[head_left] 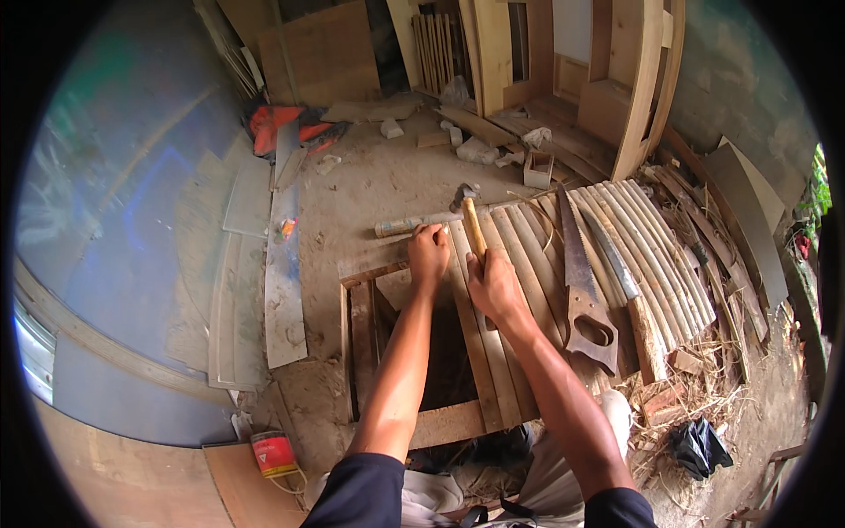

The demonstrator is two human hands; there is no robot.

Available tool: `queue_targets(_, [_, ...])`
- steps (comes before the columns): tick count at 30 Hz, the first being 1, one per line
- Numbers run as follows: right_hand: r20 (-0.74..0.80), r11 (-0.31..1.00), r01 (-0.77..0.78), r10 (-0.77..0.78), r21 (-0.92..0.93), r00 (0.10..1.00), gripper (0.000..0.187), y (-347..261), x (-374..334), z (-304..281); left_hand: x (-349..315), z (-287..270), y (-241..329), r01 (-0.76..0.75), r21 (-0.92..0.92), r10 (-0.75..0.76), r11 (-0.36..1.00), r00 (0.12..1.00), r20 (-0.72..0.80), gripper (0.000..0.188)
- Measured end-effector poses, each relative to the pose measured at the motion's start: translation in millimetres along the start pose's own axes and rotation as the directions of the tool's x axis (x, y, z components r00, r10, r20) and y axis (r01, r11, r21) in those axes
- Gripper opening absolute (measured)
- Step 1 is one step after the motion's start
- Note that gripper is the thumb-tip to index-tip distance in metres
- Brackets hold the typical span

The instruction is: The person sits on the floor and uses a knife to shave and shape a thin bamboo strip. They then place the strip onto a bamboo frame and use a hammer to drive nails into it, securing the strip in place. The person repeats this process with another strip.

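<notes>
My right hand [496, 286] is wrapped round the wooden handle of a hammer [475, 227], whose metal head points away from me. Left of it, my left hand [429, 253] is closed in a pinch near the far end of a slat; what its fingers hold, if anything, is too small to make out. Under both hands lies a wooden frame [444, 424], its right part covered by a row of pale bamboo-like slats [528, 238]. Across the slats rest a handsaw [579, 282] with a dark handle and a machete [620, 264] with a rough wooden grip.
A round pole or tube [409, 225] lies beyond the frame. Scrap wood and shavings [687, 392] cover the ground at right, with a black plastic bag [700, 447]. A red tin [274, 454] stands lower left. Boards [284, 264] lie at left; wooden frames [638, 97] lean at the back.
</notes>
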State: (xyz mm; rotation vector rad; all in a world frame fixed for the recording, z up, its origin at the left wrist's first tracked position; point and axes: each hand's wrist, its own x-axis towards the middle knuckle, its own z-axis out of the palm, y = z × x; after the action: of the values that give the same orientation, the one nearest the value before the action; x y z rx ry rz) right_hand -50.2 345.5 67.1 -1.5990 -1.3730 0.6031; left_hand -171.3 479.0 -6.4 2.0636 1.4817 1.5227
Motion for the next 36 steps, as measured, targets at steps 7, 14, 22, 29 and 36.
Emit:
queue_targets(7, [-0.043,0.995,-0.041,0.045,0.094,0.998,0.039,13.5,-7.1,1.5,-29.7,-8.2,27.2,0.061,0.069,-0.061,0.996,0.998,0.004,0.030])
queue_targets(14, [-0.020,0.995,-0.045,0.047,0.090,0.999,0.039,16.5,-2.2,5.4,-40.3,-6.2,54.3,0.545,0.259,-0.588,0.797,0.799,0.130,0.055])
queue_targets(22, [0.015,0.993,-0.077,0.076,0.095,0.997,0.039,15.2,-7.2,-1.9,-42.4,-8.3,58.0,0.518,0.266,-0.559,0.813,0.822,0.108,0.062])
queue_targets(29, [0.078,0.996,0.085,-0.082,-0.034,0.994,0.034,-5.1,5.7,-3.8,-44.6,-8.5,47.0,0.542,0.172,-0.566,0.823,0.809,0.157,0.060])
queue_targets(36, [0.281,0.990,0.013,0.027,-0.138,0.959,0.037,-32.9,27.0,-15.5,-46.9,3.6,38.2,0.534,0.210,-0.562,0.819,0.819,0.113,0.055])
